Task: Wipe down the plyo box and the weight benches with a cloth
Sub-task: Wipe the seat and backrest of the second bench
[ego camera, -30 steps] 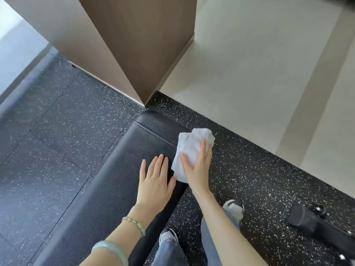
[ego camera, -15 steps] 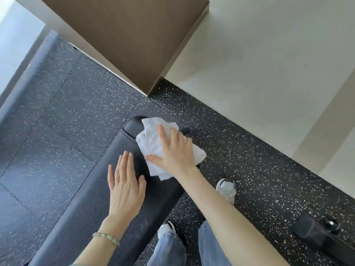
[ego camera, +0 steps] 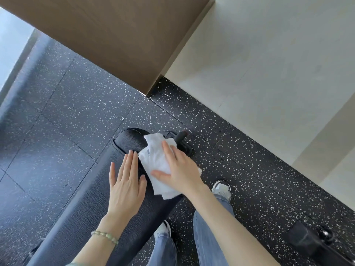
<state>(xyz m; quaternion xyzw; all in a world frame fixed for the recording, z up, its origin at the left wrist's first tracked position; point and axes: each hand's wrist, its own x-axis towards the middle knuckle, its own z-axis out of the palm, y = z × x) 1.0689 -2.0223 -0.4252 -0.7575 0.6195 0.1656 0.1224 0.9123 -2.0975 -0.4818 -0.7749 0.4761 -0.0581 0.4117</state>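
A black padded weight bench point(ego camera: 92, 212) runs from the lower left up to the middle of the view, its rounded end near the centre. A white cloth point(ego camera: 157, 164) lies spread on the pad close to that end. My right hand point(ego camera: 179, 169) presses flat on the cloth with straight fingers. My left hand point(ego camera: 126, 185) rests flat on the pad just left of the cloth, fingers straight, a bead bracelet on the wrist. The bench's black foot and handle point(ego camera: 180, 140) show past the cloth.
A brown wooden column point(ego camera: 119, 41) stands ahead, with a pale tiled floor point(ego camera: 259, 73) to its right. Speckled black rubber flooring point(ego camera: 57, 116) surrounds the bench. My legs and shoes point(ego camera: 221, 189) stand right of the bench. A black piece of equipment point(ego camera: 311, 240) lies at the lower right.
My right hand has slid the cloth from the bench's right edge across the pad to its end. My left hand stays flat on the pad. The view has tilted down.
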